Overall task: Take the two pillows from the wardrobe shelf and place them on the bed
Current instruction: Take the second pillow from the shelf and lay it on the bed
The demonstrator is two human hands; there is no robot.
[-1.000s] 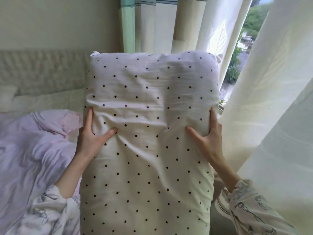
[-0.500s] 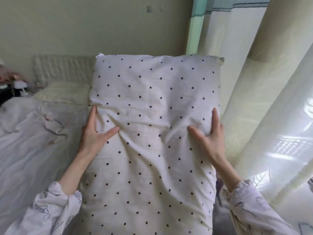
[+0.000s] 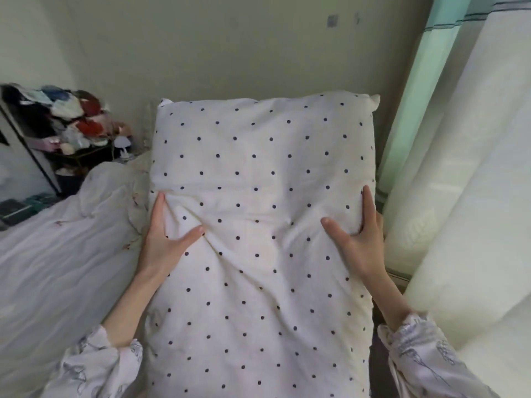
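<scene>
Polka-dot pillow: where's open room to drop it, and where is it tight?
Open patch: the pale duvet left of the polka-dot pillow, between the left hand and the cluttered rack. Tight: the right hand sits close to the curtains, and the rack corner is crowded.

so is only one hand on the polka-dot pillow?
No, the left hand and right hand each grip a side of the pillow.
</scene>
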